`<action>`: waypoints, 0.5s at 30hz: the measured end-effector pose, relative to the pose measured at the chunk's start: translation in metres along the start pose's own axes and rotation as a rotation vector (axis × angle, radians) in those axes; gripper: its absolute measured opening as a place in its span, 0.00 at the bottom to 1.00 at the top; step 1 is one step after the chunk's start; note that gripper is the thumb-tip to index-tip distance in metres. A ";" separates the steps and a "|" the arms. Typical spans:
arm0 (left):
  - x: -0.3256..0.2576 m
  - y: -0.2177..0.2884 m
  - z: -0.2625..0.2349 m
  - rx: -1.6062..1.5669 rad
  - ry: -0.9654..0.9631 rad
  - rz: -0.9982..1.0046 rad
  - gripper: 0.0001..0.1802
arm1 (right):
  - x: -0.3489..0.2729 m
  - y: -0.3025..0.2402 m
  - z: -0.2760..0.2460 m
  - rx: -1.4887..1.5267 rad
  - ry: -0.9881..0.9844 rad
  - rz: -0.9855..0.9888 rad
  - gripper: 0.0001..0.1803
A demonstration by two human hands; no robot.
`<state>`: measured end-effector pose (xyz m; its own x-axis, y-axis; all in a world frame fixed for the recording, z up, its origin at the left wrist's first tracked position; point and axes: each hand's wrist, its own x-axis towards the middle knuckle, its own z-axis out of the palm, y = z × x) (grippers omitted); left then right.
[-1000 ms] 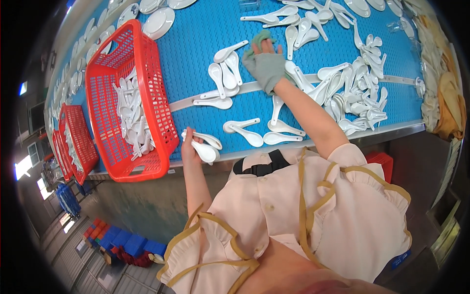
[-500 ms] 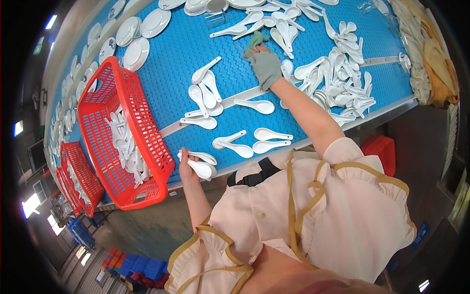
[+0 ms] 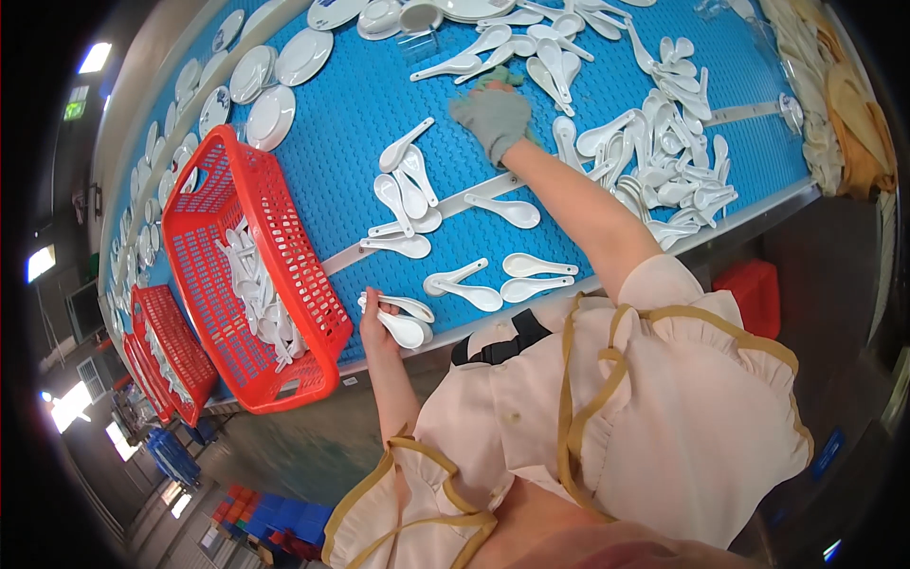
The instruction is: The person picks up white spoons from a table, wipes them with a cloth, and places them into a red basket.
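Note:
My left hand [image 3: 373, 328] is closed around the handles of several white spoons [image 3: 402, 329] at the belt's near edge, their bowls pointing right. Farther out, my right hand [image 3: 494, 116], in a grey glove with bare fingertips, presses a green cloth [image 3: 502, 76] on the blue belt [image 3: 332, 133]; its fingers are partly hidden. Just beyond it lie more white spoons [image 3: 493, 43]. Between my hands sits a loose cluster of spoons [image 3: 408, 190], with a single spoon [image 3: 507, 211] to their right. Several spoons [image 3: 536, 266] rest near the front edge.
A red basket [image 3: 308, 275] partly filled with spoons stands left of my left hand, with another red basket [image 3: 175, 332] beyond. White plates [image 3: 271, 118] lie at the far left. A large spoon heap [image 3: 664, 161] covers the right side, near beige cloths [image 3: 806, 104]. A metal strip [image 3: 455, 206] crosses the belt.
My right hand has moved a little left across the belt with the green cloth. My left hand keeps its spoons. The whole view has shifted slightly.

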<state>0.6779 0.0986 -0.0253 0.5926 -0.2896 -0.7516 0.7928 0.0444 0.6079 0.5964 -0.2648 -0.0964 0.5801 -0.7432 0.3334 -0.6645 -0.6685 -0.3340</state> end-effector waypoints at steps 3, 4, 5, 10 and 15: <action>0.000 0.004 -0.002 0.028 0.011 0.035 0.14 | 0.016 -0.018 -0.026 0.041 -0.327 0.123 0.17; -0.002 0.005 0.001 0.032 0.081 0.071 0.14 | 0.021 -0.025 -0.040 0.069 -0.465 0.293 0.17; 0.012 0.008 -0.026 0.029 -0.101 0.036 0.15 | 0.021 -0.026 -0.041 0.065 -0.457 0.314 0.17; 0.015 0.011 -0.008 0.061 -0.076 0.033 0.16 | -0.003 -0.021 -0.072 0.087 -0.459 0.404 0.21; 0.007 0.011 0.016 0.091 -0.026 0.060 0.15 | -0.079 0.060 -0.187 0.524 -0.648 -0.487 0.09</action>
<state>0.6891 0.0820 -0.0198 0.6338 -0.3140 -0.7069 0.7389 -0.0245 0.6734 0.4229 -0.2410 0.0224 0.9883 -0.1470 0.0413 -0.0780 -0.7184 -0.6913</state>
